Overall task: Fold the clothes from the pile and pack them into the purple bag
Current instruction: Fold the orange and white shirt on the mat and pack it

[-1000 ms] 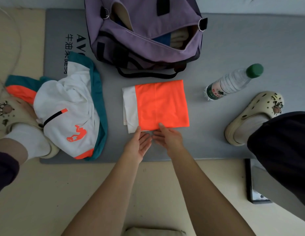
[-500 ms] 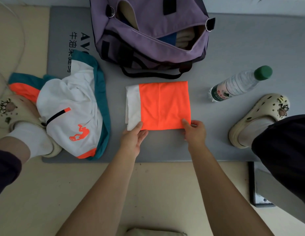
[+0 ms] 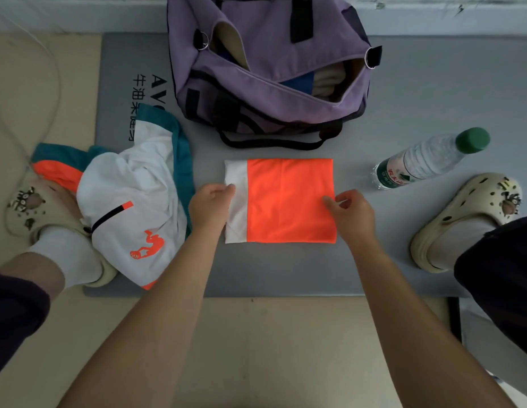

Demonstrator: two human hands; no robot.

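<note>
Grey mat [image 3: 403,92], flat square orange garment [image 3: 288,198]

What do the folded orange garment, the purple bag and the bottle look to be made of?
Folded orange garment: thin, smooth synthetic sportswear knit, judging by its flat lie and faint sheen. Purple bag: matte woven fabric, likely nylon or polyester, with black webbing straps. Bottle: clear ribbed plastic with a green plastic cap.

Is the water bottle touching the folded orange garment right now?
Apart. The head view shows bare grey mat between the water bottle and the folded orange garment.
</note>
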